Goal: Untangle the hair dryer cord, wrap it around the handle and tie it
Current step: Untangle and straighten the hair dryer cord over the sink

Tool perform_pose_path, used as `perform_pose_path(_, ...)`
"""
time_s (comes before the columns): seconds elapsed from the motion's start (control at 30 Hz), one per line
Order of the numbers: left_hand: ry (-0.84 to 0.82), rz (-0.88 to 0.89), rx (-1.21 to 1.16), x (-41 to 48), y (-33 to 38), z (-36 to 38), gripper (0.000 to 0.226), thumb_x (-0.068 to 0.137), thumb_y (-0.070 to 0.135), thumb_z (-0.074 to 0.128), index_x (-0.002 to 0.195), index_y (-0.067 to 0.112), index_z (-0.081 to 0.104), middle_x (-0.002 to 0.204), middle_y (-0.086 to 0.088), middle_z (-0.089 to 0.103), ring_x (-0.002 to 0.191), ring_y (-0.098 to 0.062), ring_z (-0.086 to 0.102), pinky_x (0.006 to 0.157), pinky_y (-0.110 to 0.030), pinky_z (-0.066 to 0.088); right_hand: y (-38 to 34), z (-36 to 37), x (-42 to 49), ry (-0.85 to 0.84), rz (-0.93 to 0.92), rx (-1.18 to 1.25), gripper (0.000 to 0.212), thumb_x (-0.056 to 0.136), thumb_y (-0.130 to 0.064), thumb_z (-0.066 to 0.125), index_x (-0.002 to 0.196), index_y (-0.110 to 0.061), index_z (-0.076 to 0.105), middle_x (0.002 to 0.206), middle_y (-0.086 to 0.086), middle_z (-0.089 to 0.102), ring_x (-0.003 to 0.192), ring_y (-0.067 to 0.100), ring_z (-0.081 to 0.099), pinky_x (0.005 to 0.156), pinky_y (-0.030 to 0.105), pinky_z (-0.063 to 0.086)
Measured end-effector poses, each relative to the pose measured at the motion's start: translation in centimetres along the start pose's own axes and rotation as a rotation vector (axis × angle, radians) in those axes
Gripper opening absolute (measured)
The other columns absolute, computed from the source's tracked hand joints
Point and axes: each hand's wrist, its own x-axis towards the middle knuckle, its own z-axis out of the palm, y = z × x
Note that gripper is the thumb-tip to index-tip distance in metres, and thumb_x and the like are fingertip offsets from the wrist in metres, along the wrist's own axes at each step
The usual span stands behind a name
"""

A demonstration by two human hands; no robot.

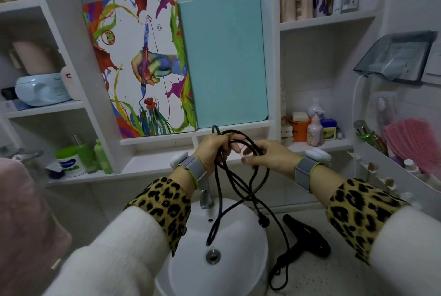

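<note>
Both arms reach forward in white sleeves (pixel 119 248) with leopard-print cuffs (pixel 164 202), a grey band (pixel 191 167) on each wrist. The left hand (pixel 214 150) curls its fingers round loops of the cord (pixel 263 220). The right hand (pixel 269 155), just beside it, pinches the cord between thumb and fingers.

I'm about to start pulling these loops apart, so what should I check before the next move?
1. Left hand grips the cord bundle: ok.
2. Right hand holds a loop: ok.
3. Cord free of crossings: not ok, the strands overlap below the hands.
4. Hair dryer lying settled on the counter: ok.
5. Hanging strands clear of the faucet: cannot tell, they hang close to it.
6. Plug end located: cannot tell.
</note>
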Motion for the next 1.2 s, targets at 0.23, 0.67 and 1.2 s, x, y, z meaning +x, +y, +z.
perform_pose_path(0.23, 0.133, -0.170, 0.177, -0.7, -0.9, -1.7, 0.016, 0.087, 0.006, 0.060, 0.097, 0.013, 0.071, 0.091, -0.005, 0.077, 0.085, -0.018, 0.070, 0.068, -0.030, 0.058, 0.1, -1.6, 0.8, 0.398, -0.019, 0.068, 0.029, 0.086, -0.035, 0.066, 0.068, -0.012, 0.066, 0.048, -0.003, 0.042, 0.041, 0.016, 0.042, 0.043, 0.027, 0.043)
perform_pose_path(0.67, -0.128, -0.553, 0.350, -3.2, -2.6, 1.9, 0.011, 0.089, 0.010, 0.065, 0.097, 0.004, 0.062, 0.083, -0.012, 0.077, 0.071, -0.023, 0.075, 0.070, -0.035, 0.062, -1.0, -2.3, 1.5, 0.616, 0.033, 0.450, 0.005, 0.075, -0.018, 0.070, 0.074, -0.017, 0.065, 0.056, -0.002, 0.048, 0.034, 0.010, 0.040, 0.045, 0.026, 0.041)
perform_pose_path(1.2, 0.195, -0.141, 0.162, -2.2, -2.4, -1.0, 0.062, 0.078, -0.020, 0.025, 0.095, 0.014, 0.075, 0.055, 0.006, 0.049, 0.051, -0.011, 0.039, 0.051, -0.026, 0.024, -0.6, -6.1, -0.9, 0.590, -0.105, -0.365, 0.022, 0.095, -0.021, 0.052, 0.104, -0.013, 0.070, 0.096, 0.003, 0.068, 0.087, 0.019, 0.060, 0.078, 0.031, 0.048)
